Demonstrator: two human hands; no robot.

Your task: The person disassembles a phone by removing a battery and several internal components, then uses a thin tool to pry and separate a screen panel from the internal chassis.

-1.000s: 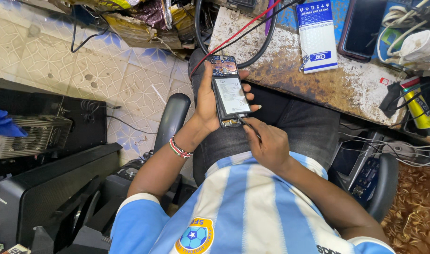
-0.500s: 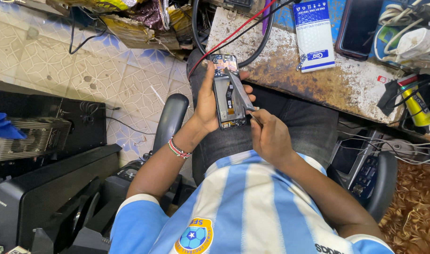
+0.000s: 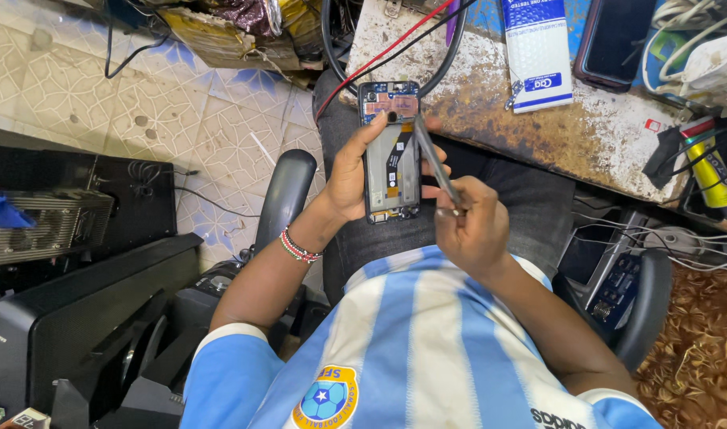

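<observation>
Left hand clamped round the opened phone over the lap by the rusty bench, right hand pinching tweezers onto its innards — mid-repair, I'd say, and the next touch wants a steady tip.

The opened phone shows a black frame with an orange ribbon inside. The shirt is striped sky-blue and white (badge blue and yellow). The worktop is rust-brown, flecked white.
</observation>
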